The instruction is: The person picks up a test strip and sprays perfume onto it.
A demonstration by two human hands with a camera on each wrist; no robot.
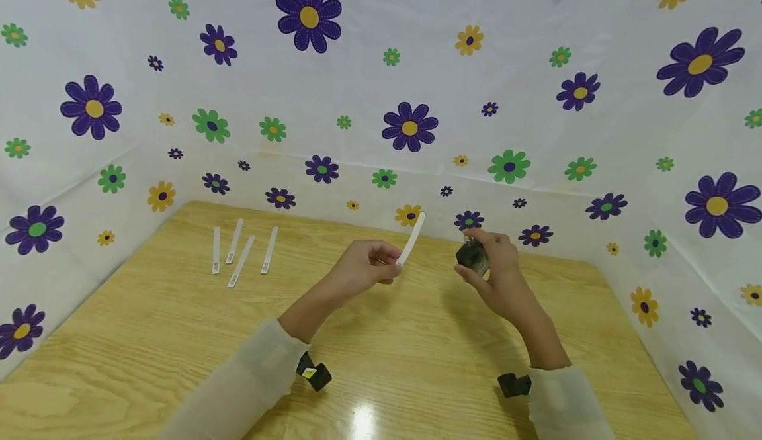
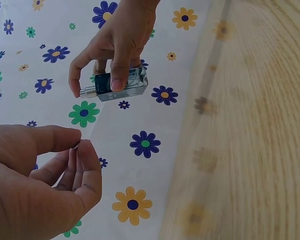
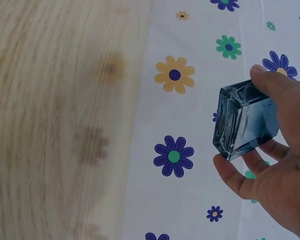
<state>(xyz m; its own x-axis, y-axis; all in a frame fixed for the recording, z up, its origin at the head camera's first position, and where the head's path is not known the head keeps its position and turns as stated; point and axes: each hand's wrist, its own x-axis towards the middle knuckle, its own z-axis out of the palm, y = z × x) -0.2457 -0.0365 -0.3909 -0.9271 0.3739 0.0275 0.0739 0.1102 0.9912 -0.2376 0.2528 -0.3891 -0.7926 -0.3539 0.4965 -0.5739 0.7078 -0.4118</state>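
Note:
Between thumb and fingers, my left hand pinches the lower end of a white paper test strip, which tilts up to the right and curves slightly. In the left wrist view only a sliver shows at the fingertips. To the right, my right hand grips a glass perfume bottle off the table, its base toward the right wrist camera. The left wrist view shows the bottle's metal spray nozzle with a fingertip at it, pointing away from the clear glass end. Bottle and strip are apart.
Several more white paper strips lie on the left of the wooden table, each with small print at its near end. A flower-printed white cloth hangs behind and at both sides. Each wrist wears a black camera.

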